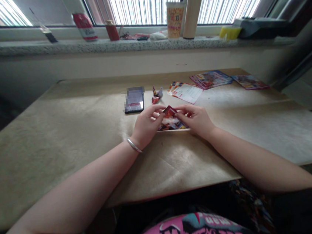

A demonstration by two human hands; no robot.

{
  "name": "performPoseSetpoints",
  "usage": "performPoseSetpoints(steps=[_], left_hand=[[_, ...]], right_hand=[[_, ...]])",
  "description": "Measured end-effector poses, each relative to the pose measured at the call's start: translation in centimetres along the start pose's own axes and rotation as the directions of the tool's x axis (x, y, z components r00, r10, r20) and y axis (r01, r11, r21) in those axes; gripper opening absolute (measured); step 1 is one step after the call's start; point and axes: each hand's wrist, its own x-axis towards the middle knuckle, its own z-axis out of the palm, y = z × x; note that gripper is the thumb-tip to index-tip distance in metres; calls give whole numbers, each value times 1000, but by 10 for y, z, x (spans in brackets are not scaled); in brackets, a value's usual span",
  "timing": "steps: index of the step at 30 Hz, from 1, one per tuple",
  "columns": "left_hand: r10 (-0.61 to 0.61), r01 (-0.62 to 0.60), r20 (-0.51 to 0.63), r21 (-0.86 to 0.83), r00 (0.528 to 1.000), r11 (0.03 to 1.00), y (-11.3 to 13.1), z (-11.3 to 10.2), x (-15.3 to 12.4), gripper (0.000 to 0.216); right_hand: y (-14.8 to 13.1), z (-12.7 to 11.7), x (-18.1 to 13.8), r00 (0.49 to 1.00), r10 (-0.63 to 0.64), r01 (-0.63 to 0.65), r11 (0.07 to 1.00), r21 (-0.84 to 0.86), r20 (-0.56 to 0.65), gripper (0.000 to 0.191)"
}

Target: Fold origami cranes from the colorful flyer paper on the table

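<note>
Both of my hands are on one sheet of colourful printed paper [172, 121] in the middle of the table. Its upper edges slope to a point at the top, and its lower edge lies straight. My left hand [148, 122] pinches the left side, thumb on top; a silver bracelet is on that wrist. My right hand [196, 118] pinches the right side near the point, also with the thumb on top. Just beyond the paper stands a small folded paper figure [157, 94] in red, yellow and grey. Left of it is a phone [134, 100] with its screen lit.
Behind my right hand lie a white-and-orange printed sheet [186, 92] and colourful printed booklets [210, 79], with another printed piece [249, 81] farther right. On the stone windowsill [65, 48] are a red can [84, 26], a patterned cup [175, 19] and a yellow object [230, 32].
</note>
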Motion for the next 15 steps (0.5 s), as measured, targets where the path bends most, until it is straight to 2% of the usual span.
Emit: performPoseSetpoints(steps=[6,15], left_hand=[[66,-66,2,107,998,992,-1,-2,1,23],[74,-75,14,119,997,990,-3,-1,0,24]], right_hand=[[-5,-1,0,999,5,-5,1000,-3,41,24],[-5,2,5,1000,12,-12,1000,-22,8,19]])
